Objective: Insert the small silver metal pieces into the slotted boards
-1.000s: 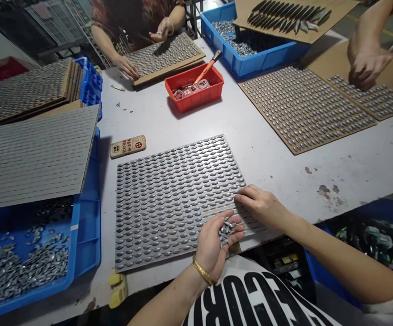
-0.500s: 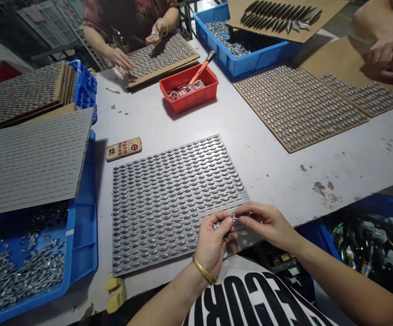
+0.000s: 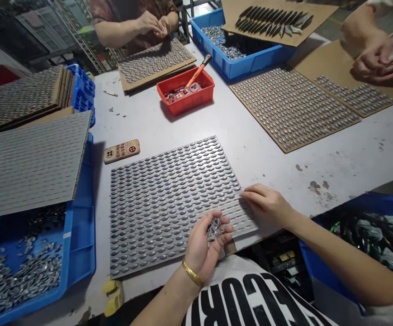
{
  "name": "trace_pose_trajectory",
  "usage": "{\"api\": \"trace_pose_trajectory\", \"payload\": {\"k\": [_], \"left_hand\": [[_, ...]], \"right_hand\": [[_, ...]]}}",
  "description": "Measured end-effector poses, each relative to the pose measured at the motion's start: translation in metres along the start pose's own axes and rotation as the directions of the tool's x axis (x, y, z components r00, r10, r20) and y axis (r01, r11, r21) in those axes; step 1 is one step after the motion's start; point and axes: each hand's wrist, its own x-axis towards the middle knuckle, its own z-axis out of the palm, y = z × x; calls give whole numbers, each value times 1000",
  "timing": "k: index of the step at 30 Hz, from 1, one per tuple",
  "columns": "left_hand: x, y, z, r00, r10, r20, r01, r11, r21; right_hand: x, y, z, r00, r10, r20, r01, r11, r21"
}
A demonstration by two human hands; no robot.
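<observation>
At the board's (image 3: 239,213) right edge, the right hand (image 3: 268,204) bunches its fingers, grip unclear; pieces (image 3: 214,228) could spill if the cupped left hand (image 3: 201,244), fingers parted, tilts

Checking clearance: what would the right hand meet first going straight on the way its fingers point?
Likely the small grey pieces at the right-hand end of the rows on the board. The right hand has its fingertips at that edge; height is unclear, so it might pass just above.
</observation>
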Motion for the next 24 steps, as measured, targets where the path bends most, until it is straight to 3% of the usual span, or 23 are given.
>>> {"api": "trace_pose_trajectory", "payload": {"k": [4, 9, 15, 17, 19, 22, 24], "left_hand": [[-4, -8, -5, 1000, -27, 11, 27, 1000, 15], [-8, -8, -5, 998, -24, 55, 20, 998, 63], [-10, -7, -9, 1000, 26, 4, -26, 994, 106], [-11, -9, -12, 998, 56, -19, -54, 994, 98], [-13, -11, -15, 996, 86, -29, -84, 993, 85], [-17, -14, -19, 993, 118, -20, -116, 991, 68], [-20, -16, -22, 988, 154, -32, -152, 987, 47]], "right_hand": [[3, 8, 6, 987, -106, 123, 126, 978, -165], [8, 7, 5, 966, -182, 186, 224, 944, -241], [10, 1, 2, 977, -169, 131, 198, 947, -252], [9, -10, 1, 989, -136, 64, 144, 976, -160], [9, -27, 1, 995, -98, 10, 97, 994, 45], [9, -61, 6, 998, -56, 40, 36, 921, 388], [9, -81, 13, 996, 54, 76, -86, 847, 525]]}}
